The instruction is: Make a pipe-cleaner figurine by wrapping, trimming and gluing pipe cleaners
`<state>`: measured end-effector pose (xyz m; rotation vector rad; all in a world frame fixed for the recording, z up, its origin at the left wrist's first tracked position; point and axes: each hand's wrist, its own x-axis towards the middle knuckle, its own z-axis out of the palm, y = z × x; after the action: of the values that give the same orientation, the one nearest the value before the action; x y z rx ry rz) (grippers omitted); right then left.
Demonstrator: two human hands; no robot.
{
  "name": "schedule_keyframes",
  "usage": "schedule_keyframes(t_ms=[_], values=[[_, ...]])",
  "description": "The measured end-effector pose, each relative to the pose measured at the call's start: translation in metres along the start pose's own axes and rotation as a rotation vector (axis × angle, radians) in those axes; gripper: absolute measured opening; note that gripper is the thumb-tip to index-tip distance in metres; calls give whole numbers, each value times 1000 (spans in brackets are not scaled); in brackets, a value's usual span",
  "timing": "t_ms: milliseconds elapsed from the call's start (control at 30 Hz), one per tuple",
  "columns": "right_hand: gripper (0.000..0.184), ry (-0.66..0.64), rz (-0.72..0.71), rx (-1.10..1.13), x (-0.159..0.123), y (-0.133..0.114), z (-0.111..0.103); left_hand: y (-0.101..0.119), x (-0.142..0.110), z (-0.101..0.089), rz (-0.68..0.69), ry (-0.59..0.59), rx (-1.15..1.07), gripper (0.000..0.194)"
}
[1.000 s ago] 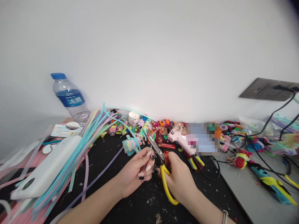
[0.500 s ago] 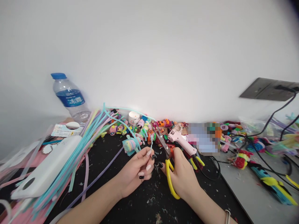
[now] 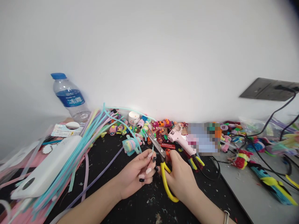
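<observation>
Between thumb and fingers, my left hand pinches a short, thin, pale blue-green pipe cleaner piece, mostly hidden by the fingertips. My right hand is closed round the yellow handle of a pair of scissors. The scissor blades slant up and left, right by the tip of the piece; whether they touch it I cannot tell. Just behind my left hand lies a pastel striped pipe cleaner figure. A pink glue gun rests beyond my right hand.
A bundle of pastel pipe cleaners and a white power bank-like slab lie at left, near a water bottle. Several colourful figures and a paper cup line the wall. Black cables cross the right side.
The scissors moved right, away from the piece, then came back left to it. Less of the piece shows above my left fingertips than half a second ago.
</observation>
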<state>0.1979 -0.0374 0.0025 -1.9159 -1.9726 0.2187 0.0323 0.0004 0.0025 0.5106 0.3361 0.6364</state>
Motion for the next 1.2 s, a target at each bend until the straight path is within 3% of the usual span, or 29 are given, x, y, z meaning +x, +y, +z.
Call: schedule_keyframes(t_ms=[400, 900, 1200], values=[[22, -30, -1, -19, -2, -3, -1, 4, 1, -3, 50, 15, -125, 15], [22, -49, 15, -50, 0, -2, 0, 6, -2, -8, 26, -95, -263, 13], [21, -61, 25, -88, 2, -2, 1, 6, -2, -7, 8, -102, -259, 14]])
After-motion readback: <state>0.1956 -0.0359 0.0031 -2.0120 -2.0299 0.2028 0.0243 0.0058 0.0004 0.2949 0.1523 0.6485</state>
